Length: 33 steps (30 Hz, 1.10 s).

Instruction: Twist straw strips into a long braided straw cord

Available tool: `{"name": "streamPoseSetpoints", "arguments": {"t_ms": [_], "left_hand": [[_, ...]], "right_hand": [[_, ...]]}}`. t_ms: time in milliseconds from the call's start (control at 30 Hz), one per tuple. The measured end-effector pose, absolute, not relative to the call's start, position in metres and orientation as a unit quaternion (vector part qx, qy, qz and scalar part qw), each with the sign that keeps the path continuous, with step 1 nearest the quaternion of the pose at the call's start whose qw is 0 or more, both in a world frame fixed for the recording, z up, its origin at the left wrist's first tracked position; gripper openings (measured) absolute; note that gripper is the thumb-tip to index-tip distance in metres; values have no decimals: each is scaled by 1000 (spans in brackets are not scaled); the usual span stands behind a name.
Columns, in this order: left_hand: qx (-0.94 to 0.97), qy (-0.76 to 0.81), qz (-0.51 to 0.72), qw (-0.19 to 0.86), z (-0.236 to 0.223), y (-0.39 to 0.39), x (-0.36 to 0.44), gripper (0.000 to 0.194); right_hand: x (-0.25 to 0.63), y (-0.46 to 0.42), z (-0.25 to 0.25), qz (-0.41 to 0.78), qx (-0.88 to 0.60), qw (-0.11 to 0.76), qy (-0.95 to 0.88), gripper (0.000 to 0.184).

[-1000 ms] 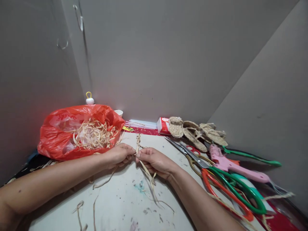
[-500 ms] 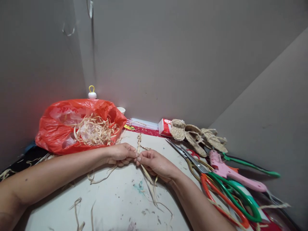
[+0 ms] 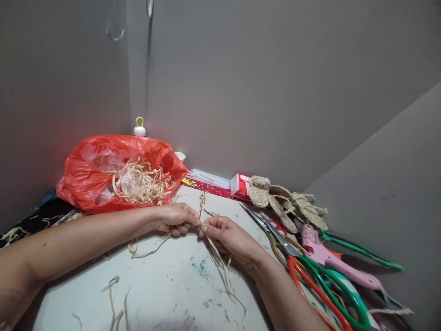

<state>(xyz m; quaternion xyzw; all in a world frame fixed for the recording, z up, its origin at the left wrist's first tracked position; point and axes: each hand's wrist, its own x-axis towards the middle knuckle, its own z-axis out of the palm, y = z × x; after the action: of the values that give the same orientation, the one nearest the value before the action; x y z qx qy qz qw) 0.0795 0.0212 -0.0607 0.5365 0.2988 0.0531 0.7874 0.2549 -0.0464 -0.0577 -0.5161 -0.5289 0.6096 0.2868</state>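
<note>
Left hand (image 3: 179, 219) and right hand (image 3: 227, 236) pinch plaited fibre (image 3: 202, 207); print (image 3: 105, 149) on red bag (image 3: 79, 179) is illegible.

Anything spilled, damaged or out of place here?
Nothing looks broken, just untidy: loose fibre scraps lie strewn on the white tabletop, apart from the strand the left hand and right hand pinch, and a blue-green stain marks the tabletop.

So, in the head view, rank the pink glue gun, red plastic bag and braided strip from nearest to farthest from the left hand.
1. Braided strip: directly at the left hand.
2. Red plastic bag: left side, farther back.
3. Pink glue gun: off on the right.
</note>
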Motion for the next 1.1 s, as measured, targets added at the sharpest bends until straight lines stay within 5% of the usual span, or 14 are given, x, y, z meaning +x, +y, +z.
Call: {"name": "streamPoseSetpoints", "arguments": {"t_ms": [633,867,1033,1100], "left_hand": [[526,319,92,783,-64,20,80,33],[524,330,112,777,-67,20,81,30],[518,328,116,781,-68,20,82,30],[519,328,117,781,-68,20,82,30]], "right_hand": [[258,-46,-63,613,-521,290,-518,43],[263,-44,-54,530,-572,288,-556,30],[262,-66,-6,282,-636,365,-618,21],[259,-86,5,315,-569,384,-656,26]]}}
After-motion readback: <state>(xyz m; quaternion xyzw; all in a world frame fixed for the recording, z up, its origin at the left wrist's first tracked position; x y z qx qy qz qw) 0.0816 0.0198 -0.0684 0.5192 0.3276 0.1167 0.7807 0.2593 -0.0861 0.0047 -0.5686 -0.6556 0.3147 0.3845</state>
